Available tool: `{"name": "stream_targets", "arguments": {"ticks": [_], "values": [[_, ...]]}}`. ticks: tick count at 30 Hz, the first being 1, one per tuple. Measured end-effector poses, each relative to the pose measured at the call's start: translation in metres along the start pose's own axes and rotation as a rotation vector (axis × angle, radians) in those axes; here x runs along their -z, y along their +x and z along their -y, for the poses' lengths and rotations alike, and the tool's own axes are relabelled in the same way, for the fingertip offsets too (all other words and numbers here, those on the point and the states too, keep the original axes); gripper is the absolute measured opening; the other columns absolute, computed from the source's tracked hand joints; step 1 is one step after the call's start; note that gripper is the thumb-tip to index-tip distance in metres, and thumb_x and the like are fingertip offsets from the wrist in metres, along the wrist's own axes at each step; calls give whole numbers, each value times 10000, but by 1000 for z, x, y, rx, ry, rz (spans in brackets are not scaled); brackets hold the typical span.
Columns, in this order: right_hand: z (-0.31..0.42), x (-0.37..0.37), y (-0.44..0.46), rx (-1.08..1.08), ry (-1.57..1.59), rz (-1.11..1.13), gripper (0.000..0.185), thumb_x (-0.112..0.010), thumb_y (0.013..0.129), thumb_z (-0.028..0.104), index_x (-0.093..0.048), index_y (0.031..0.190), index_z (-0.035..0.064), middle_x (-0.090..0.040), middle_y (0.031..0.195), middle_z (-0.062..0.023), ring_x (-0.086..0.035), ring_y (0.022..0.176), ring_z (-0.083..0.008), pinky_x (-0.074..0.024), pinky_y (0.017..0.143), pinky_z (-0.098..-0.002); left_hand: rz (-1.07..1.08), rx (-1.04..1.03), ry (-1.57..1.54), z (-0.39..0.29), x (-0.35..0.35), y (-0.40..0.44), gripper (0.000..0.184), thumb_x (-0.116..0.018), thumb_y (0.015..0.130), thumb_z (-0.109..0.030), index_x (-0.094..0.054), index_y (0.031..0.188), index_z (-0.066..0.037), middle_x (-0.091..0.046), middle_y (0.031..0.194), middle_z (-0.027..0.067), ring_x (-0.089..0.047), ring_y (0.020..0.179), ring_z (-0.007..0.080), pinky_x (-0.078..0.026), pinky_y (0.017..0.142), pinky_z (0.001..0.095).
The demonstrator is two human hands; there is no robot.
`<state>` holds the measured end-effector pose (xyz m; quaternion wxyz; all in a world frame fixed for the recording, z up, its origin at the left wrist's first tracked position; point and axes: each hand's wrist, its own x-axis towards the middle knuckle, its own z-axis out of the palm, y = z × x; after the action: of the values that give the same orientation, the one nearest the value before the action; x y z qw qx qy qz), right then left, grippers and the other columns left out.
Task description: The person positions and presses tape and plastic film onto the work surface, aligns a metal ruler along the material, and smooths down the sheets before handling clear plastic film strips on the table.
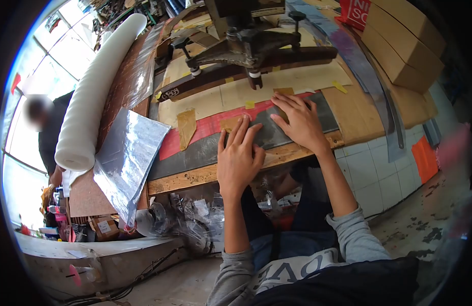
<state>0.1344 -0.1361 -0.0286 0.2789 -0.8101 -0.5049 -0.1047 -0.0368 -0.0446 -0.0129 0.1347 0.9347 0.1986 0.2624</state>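
My left hand (pixel 240 155) lies palm down at the near edge of the work table, fingers stretched out. Its fingertips touch a piece of brown tape (pixel 229 124) on the red strip (pixel 208 127). To its right, my right hand (pixel 300 122) rests with fingers spread, its fingertips near another bit of brown tape (pixel 283 91). Under both hands runs a dark grey sheet (pixel 187 162) along the wooden edge. Beyond the red strip lies a cream-coloured sheet (pixel 208 99) with small yellow tape pieces. Another brown tape strip (pixel 186 127) sits left of my left hand.
A dark metal machine head with a long bar (pixel 210 81) hangs over the cream sheet. A white foam roll (pixel 95 102) and a shiny plastic sheet (pixel 129 158) lie at left. Cardboard boxes (pixel 399 51) stand at right. Another person (pixel 55 122) is at far left.
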Motion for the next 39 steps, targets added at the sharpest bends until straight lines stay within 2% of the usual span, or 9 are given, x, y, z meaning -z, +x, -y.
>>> {"name": "stream_targets", "arguments": {"ticks": [4, 8, 11, 14, 17, 23, 26, 35, 39], "values": [[-3, -6, 0, 1, 15, -39, 442, -577, 906, 376, -586, 1261, 113, -549, 1351, -8, -458, 1259, -173, -284, 1049, -504, -3, -10, 22, -2, 0, 0, 419, -498, 817, -165, -581, 1224, -108, -503, 1389, 133, -435, 1324, 238, -275, 1111, 496], [-4, -6, 2, -18, 25, -31, 446, -587, 893, 400, -597, 1248, 130, -565, 1331, -2, -473, 1238, -171, -284, 1042, -509, -2, -15, 31, -1, -2, 0, 420, -498, 827, -164, -570, 1239, -121, -496, 1395, 135, -466, 1290, 268, -267, 1119, 485], [-7, -8, 4, -13, 7, -25, 438, -597, 896, 389, -597, 1262, 150, -570, 1333, 11, -474, 1236, -170, -300, 1004, -441, 3, -15, 23, 0, -3, -1, 421, -505, 831, -164, -568, 1246, -125, -489, 1401, 136, -477, 1278, 276, -263, 1124, 480], [-6, -7, 4, -21, -7, -27, 440, -595, 895, 396, -599, 1262, 152, -582, 1318, 16, -474, 1232, -168, -303, 997, -437, 6, -27, 24, 2, -3, -1, 424, -511, 836, -165, -567, 1255, -136, -484, 1407, 136, -477, 1277, 282, -261, 1126, 478], [-9, -11, 5, -12, 14, -41, 458, -590, 885, 429, -605, 1249, 151, -579, 1315, 21, -476, 1229, -157, -309, 1012, -555, 9, -25, 26, 2, -3, -1, 425, -511, 836, -165, -567, 1257, -138, -484, 1408, 133, -473, 1281, 283, -262, 1125, 478], [-9, -12, 4, -1, 27, -62, 452, -588, 886, 425, -608, 1245, 150, -587, 1305, 27, -483, 1215, -152, -302, 1020, -543, 14, -21, 17, 1, -3, -1, 424, -508, 838, -163, -568, 1256, -138, -486, 1408, 128, -466, 1289, 278, -261, 1126, 478], [-5, -5, 3, -14, 7, -24, 440, -593, 897, 397, -600, 1262, 151, -573, 1328, 10, -471, 1236, -172, -299, 1014, -429, 12, -22, 15, 0, -2, 0, 423, -508, 838, -162, -568, 1256, -136, -487, 1406, 128, -466, 1289, 277, -259, 1128, 478], [-4, -3, 3, -26, 17, -13, 437, -598, 894, 389, -604, 1258, 147, -562, 1342, -3, -474, 1239, -190, -293, 1029, -429, -10, -25, 18, 0, -2, 0, 417, -511, 837, -164, -573, 1248, -130, -498, 1391, 136, -484, 1270, 278, -266, 1125, 483], [-6, -5, 4, -26, 45, -21, 445, -599, 887, 395, -607, 1245, 130, -570, 1327, -7, -473, 1235, -166, -284, 1040, -509, -11, -23, 9, 1, -2, -1, 416, -514, 835, -164, -575, 1244, -129, -501, 1388, 139, -490, 1262, 284, -271, 1121, 486]]}}
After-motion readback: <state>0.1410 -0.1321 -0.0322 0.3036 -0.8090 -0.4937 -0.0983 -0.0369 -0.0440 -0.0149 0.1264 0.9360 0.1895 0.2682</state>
